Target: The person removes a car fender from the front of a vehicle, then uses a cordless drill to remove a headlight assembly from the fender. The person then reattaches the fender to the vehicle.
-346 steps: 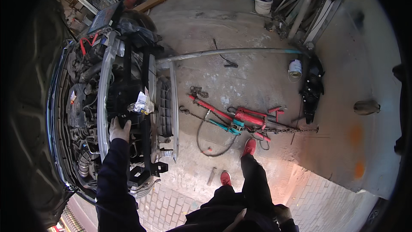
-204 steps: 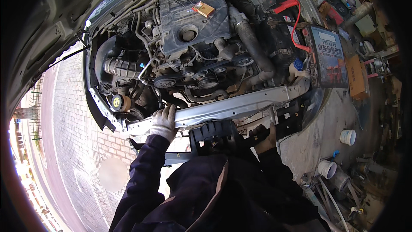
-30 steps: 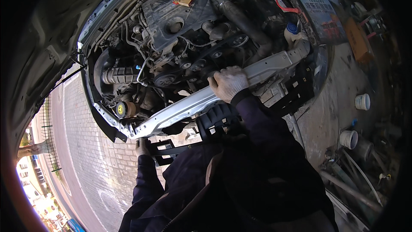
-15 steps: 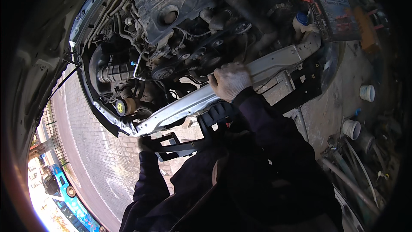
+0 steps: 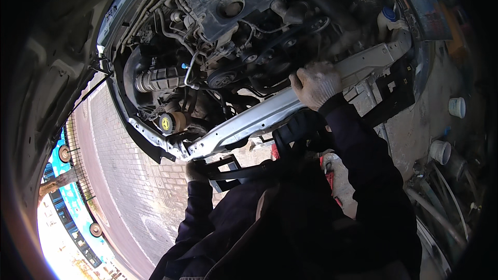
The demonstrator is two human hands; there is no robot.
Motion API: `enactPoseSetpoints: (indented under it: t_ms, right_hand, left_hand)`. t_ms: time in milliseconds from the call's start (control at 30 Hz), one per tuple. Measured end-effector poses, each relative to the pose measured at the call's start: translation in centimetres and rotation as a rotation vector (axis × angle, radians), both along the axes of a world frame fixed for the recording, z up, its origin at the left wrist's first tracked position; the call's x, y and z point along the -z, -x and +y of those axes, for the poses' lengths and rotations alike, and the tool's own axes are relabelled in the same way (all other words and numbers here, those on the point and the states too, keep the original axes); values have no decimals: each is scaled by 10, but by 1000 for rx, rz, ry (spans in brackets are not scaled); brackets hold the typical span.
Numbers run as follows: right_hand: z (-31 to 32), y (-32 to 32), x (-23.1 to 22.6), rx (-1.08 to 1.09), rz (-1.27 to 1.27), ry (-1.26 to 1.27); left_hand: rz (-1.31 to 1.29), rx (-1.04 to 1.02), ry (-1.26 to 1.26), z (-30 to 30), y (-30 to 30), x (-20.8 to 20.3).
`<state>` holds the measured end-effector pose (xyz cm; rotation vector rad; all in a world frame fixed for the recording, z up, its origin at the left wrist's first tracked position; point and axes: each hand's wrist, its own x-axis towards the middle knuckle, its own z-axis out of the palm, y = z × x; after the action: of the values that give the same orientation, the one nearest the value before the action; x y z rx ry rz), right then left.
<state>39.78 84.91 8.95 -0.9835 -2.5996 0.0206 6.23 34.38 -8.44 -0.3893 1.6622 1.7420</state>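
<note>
A silver metal crossbeam (image 5: 249, 119) runs slantwise across the front of an open engine bay. My right hand (image 5: 317, 84), in a pale, soiled knit glove, is closed over the beam right of its middle. Below the beam's left end, my left hand (image 5: 196, 171) is closed round the end of a black plastic frame (image 5: 236, 172) with rectangular openings. Its fingertips are partly hidden. The frame extends right in front of my dark jacket, and my body and right sleeve hide part of it.
Behind the beam lie the engine cover (image 5: 212, 5), pulleys, hoses and a yellow-marked cap (image 5: 167, 123). A blue-capped reservoir (image 5: 388, 15) stands far right. White buckets (image 5: 441, 151) and pipes (image 5: 433, 212) lie on the right. The raised hood (image 5: 57, 72) fills the left, with a blue bus (image 5: 78, 197) beyond.
The view has shifted, so the engine bay sits farther right and slightly higher. Both hands keep their places on the beam and frame. Red objects now show below the frame; the bus has moved up.
</note>
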Motion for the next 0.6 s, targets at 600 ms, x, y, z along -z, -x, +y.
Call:
enactPoseSetpoints:
  t_ms: [600]
  right_hand:
    - [-1, 3, 4, 17, 29, 39]
  left_hand:
    - [202, 355, -156, 15, -23, -36]
